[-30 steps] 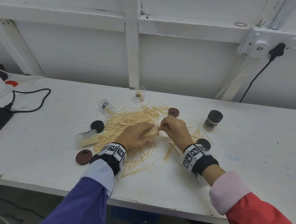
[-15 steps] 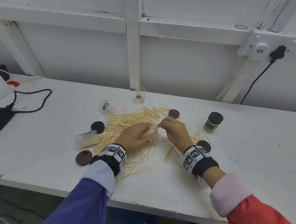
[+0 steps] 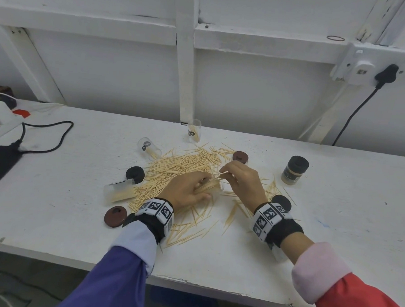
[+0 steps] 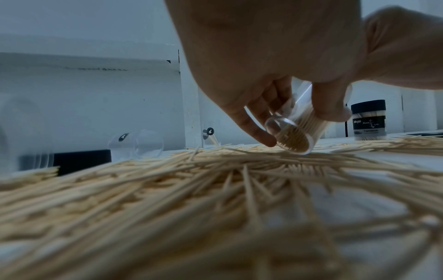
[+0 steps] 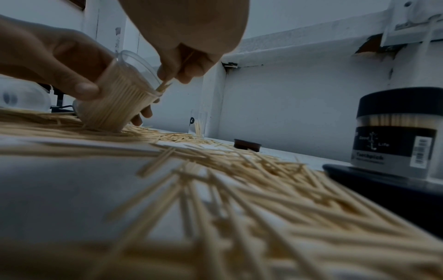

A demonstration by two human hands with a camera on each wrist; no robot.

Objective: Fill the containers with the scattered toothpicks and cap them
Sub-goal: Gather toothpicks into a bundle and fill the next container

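Loose toothpicks (image 3: 184, 166) lie scattered in a wide pile in the middle of the white table (image 3: 333, 230). My left hand (image 3: 187, 192) grips a clear container (image 3: 215, 185), tilted with its base on the pile and packed with toothpicks. The left wrist view shows that container (image 4: 294, 130) from its base, and the right wrist view shows it (image 5: 115, 102) from the side. My right hand (image 3: 242, 181) pinches a few toothpicks (image 5: 165, 86) at the container's open mouth. A capped, full container (image 3: 294, 170) stands at the right.
A part-filled container (image 3: 118, 192) and a nearly empty one (image 3: 149, 148) lie on their sides at the left. Another container (image 3: 194, 134) stands upright by the wall post. Loose caps: maroon (image 3: 240, 156), black (image 3: 135, 173), maroon (image 3: 115, 216), black (image 3: 281, 202). A black cable (image 3: 45, 131) runs at far left.
My right hand has risen slightly, bringing its pinched toothpicks to the container's mouth. My left hand keeps its hold on the tilted container in the same spot.
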